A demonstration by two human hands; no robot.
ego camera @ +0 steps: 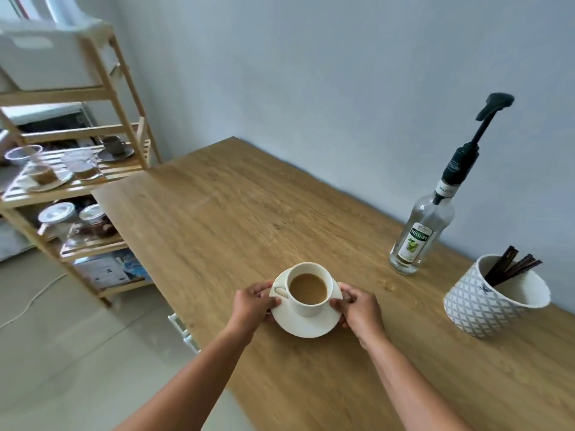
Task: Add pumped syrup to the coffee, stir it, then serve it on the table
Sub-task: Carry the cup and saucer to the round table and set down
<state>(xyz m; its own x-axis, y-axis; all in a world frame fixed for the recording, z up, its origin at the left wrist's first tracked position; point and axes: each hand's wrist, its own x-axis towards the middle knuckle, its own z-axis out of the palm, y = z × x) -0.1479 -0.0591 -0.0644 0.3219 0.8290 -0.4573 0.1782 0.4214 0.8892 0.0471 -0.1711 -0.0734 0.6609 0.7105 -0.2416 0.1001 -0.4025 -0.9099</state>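
A white cup (308,306) of milky coffee stands on a white saucer (306,325) on the wooden table (236,219). My left hand (253,304) grips the saucer's left rim, beside the cup's handle. My right hand (357,307) grips the saucer's right rim. To the right, near the wall, stands a clear syrup bottle (418,236) with a tall black pump (485,119). A patterned white pot (491,301) at the far right holds several dark stir sticks (510,265).
A wooden shelf rack (93,181) stands to the left of the table, carrying several cups, saucers, glasses and jars. A pale wall runs along the table's far side. Tiled floor with a cable lies at the lower left.
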